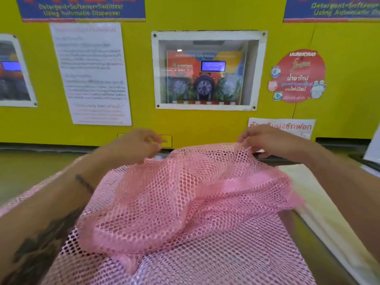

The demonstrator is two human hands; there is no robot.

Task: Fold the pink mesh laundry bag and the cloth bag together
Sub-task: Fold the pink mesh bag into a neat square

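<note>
The pink mesh laundry bag (181,202) lies bunched and rumpled across the surface in front of me, filling the lower middle of the view. My left hand (135,146) pinches its far edge on the left. My right hand (265,140) pinches the far edge on the right and lifts it slightly. A cream cloth bag (320,204) lies flat under and beside the mesh on the right, partly covered by it.
A yellow wall panel (185,124) stands straight ahead with paper notices and a glass-fronted chemical dispenser (207,73). A round red sticker (298,77) is at right. The counter's dark edge (320,239) runs along the right side.
</note>
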